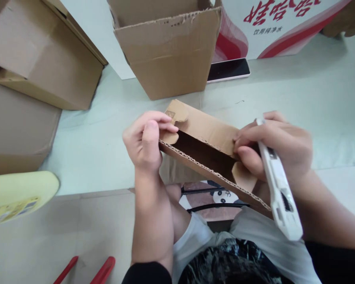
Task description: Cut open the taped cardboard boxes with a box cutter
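A narrow brown cardboard box is held up slantwise over my lap, its long top open and small end flaps showing. At its left end my left hand is closed on the edge, fingers over the flap and thumb in front. My right hand is closed at the other end, its fingertips touching the box wall beside a bent flap. A white utility knife also sits in my right hand, its handle end pointing down toward me. I cannot see a blade.
An open cardboard box stands on the pale table cloth. Behind it are a phone and a white-and-red carton. More cardboard boxes are stacked at left, near a yellow rounded object. Red legs show below.
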Available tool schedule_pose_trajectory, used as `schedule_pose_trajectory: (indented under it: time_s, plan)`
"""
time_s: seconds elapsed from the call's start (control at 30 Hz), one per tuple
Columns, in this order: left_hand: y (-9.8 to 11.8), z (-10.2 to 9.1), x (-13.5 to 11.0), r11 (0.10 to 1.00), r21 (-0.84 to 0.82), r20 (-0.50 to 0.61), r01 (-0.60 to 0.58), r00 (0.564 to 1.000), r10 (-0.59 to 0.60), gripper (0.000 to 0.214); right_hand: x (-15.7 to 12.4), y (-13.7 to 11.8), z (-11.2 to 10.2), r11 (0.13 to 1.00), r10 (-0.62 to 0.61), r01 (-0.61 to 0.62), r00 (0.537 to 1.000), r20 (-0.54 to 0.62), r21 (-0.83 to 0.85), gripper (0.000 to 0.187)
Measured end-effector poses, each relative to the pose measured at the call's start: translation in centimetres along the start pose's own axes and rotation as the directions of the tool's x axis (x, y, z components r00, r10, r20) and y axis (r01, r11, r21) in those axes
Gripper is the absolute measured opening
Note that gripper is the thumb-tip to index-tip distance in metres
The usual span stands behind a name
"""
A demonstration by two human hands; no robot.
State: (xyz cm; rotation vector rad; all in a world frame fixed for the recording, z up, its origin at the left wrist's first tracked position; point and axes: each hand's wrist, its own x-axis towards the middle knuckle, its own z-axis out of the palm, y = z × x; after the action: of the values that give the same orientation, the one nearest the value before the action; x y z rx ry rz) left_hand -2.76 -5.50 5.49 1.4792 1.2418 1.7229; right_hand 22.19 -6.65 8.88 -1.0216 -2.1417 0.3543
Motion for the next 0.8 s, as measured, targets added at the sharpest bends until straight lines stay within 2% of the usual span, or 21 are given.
schedule_pose_trajectory:
  time_s: [0.03, 0.13, 0.2, 0.23, 0.3, 0.37, 0.43, 0.47, 0.5, 0.57, 0.6, 0.7, 0.8]
  plan:
    - [-0.1, 0.0, 0.0, 1.0, -0.002, 0.008, 0.0, 1.0, 0.0, 0.037, 0.3, 0.0, 0.0, 1.0, -0.018, 0.018, 0.999, 0.052, -0.008, 0.015]
    - [-0.3, -0.2, 0.2, 1.0, 0.02, 0.054, -0.002, 0.999, 0.001, 0.049, 0.7, -0.1, -0.1, 0.995, -0.097, 0.098, 0.993, 0.063, -0.008, 0.018]
    - [-0.5, -0.3, 0.4, 0.999, 0.02, 0.073, -0.044, 0.996, 0.042, 0.052, 0.6, -0.1, 0.0, 0.995, -0.083, 0.078, 0.994, 0.076, 0.065, 0.018]
    - [-0.6, -0.3, 0.5, 0.997, 0.017, 0.075, -0.072, 0.995, 0.071, 0.05, 0.4, -0.1, 0.2, 0.992, -0.068, 0.062, 0.996, 0.055, 0.108, 0.018]
    - [-0.5, -0.4, 0.6, 0.994, 0.037, 0.068, -0.1, 0.993, 0.097, 0.045, 0.0, -0.1, 0.7, 0.984, -0.007, 0.016, 0.998, -0.057, 0.177, 0.017]
    - [-0.1, -0.3, 0.7, 0.989, 0.146, 0.051, -0.036, 0.998, 0.029, 0.041, -0.4, 0.0, 1.2, 0.986, 0.062, -0.02, 0.964, -0.257, 0.163, 0.015]
    - [0.5, -0.2, 0.8, 0.956, 0.281, 0.013, 0.078, 0.996, -0.085, 0.033, -0.5, 0.0, 1.4, 0.995, 0.076, -0.043, 0.903, -0.423, 0.087, 0.016]
    - [0.8, -0.2, 0.8, 0.937, 0.325, -0.003, 0.128, 0.991, -0.134, 0.029, -0.5, 0.0, 1.5, 0.997, 0.068, -0.05, 0.895, -0.441, 0.053, 0.018]
    - [1.1, -0.2, 0.8, 0.922, 0.349, -0.008, 0.166, 0.985, -0.174, 0.025, -0.5, 0.0, 1.4, 0.998, 0.063, -0.053, 0.914, -0.401, 0.035, 0.019]
    - [1.2, -0.4, 0.9, 0.914, 0.35, 0.014, 0.206, 0.974, -0.225, 0.019, -0.4, 0.1, 1.2, 0.996, 0.081, -0.066, 0.962, -0.263, 0.064, 0.019]
    - [1.1, -0.6, 0.9, 0.913, 0.341, 0.029, 0.221, 0.969, -0.245, 0.018, -0.3, 0.1, 1.0, 0.992, 0.102, -0.084, 0.97, -0.221, 0.089, 0.018]
    - [0.4, -1.4, 1.2, 0.909, 0.28, 0.037, 0.307, 0.943, -0.33, 0.018, -0.2, 0.7, 1.0, 0.97, 0.216, -0.17, 0.93, -0.299, 0.172, 0.017]
    - [-0.5, -2.3, 1.6, 0.903, 0.17, -0.008, 0.395, 0.917, -0.399, 0.025, 0.0, 1.8, 1.6, 0.94, 0.289, -0.187, 0.878, -0.38, 0.284, 0.017]
